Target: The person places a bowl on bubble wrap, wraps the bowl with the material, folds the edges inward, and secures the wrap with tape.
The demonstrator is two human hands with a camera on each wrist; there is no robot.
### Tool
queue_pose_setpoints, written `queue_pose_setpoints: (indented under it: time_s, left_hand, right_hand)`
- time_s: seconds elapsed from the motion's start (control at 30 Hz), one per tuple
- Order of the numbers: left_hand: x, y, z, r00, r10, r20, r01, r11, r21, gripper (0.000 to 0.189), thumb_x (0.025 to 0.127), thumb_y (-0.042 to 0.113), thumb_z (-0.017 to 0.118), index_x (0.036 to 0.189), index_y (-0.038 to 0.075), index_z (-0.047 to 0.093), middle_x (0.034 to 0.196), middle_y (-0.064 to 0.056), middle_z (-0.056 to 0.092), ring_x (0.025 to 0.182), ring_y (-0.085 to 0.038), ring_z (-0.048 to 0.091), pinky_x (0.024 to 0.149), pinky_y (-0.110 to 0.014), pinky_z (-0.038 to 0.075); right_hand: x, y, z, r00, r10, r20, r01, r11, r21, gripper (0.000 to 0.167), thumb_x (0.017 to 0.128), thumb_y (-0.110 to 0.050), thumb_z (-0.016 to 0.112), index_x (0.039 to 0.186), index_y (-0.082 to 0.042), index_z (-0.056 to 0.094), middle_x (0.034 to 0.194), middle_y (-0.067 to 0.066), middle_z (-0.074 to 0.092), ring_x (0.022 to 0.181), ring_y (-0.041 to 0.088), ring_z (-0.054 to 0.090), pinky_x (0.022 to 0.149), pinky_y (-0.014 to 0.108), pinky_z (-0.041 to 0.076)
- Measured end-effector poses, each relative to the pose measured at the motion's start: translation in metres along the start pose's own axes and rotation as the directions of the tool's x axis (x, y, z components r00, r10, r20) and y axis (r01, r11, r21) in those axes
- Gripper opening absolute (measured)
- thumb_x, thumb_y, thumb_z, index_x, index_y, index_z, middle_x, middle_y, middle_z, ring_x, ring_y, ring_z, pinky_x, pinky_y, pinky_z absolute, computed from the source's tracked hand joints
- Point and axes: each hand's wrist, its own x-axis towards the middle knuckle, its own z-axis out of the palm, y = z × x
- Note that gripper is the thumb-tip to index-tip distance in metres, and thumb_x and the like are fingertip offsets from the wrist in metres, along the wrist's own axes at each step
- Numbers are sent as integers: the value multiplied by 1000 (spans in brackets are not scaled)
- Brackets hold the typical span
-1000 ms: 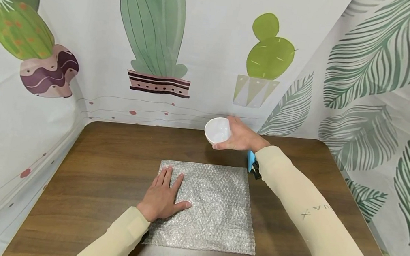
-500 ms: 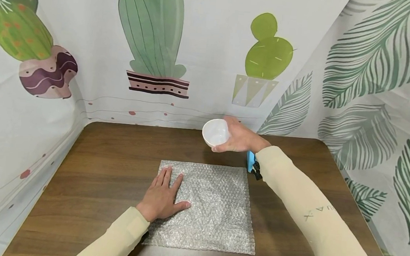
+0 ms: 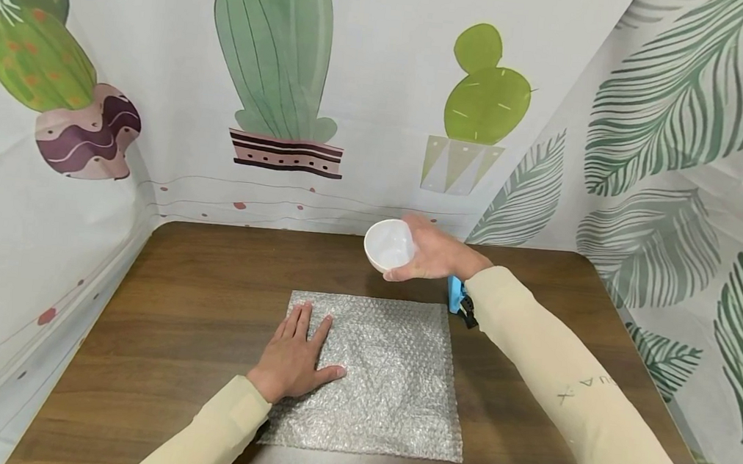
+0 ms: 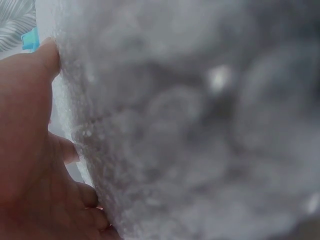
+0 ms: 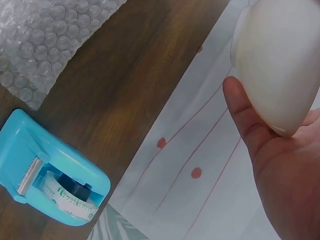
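A white bowl (image 3: 389,246) is gripped by my right hand (image 3: 432,252) above the far part of the table, its mouth tilted toward the head camera. In the right wrist view the bowl (image 5: 280,60) shows its smooth outer side, with the thumb along it. My left hand (image 3: 294,361) lies flat with spread fingers on the left part of a square sheet of bubble wrap (image 3: 391,381). Close up in the left wrist view, the bubble wrap (image 4: 165,130) is blurred and fills most of the picture.
A blue tape dispenser (image 5: 55,170) with a roll of tape stands right of the bubble wrap, partly hidden by the right wrist in the head view. The brown wooden table (image 3: 191,319) meets a cactus-printed cloth (image 3: 382,115) at its back edge.
My right hand with the bowl has shifted slightly left and nearer to me. The left hand and the bubble wrap have stayed put.
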Motion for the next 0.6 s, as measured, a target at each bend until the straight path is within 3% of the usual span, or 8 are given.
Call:
queue_pose_setpoints:
  time_s: [0.6]
  left_hand:
    - [0,0,1,1000,3,-9,-3,1000,-3,93,94,69,60,162,9,38,169,-34,20,159,-49,20,127,-59,27]
  right_hand:
    - [-5,-3,1,999,-9,47,9,1000,8,98,69,-44,94,144,-5,44,138,16,50,122,30,53,103,49,49]
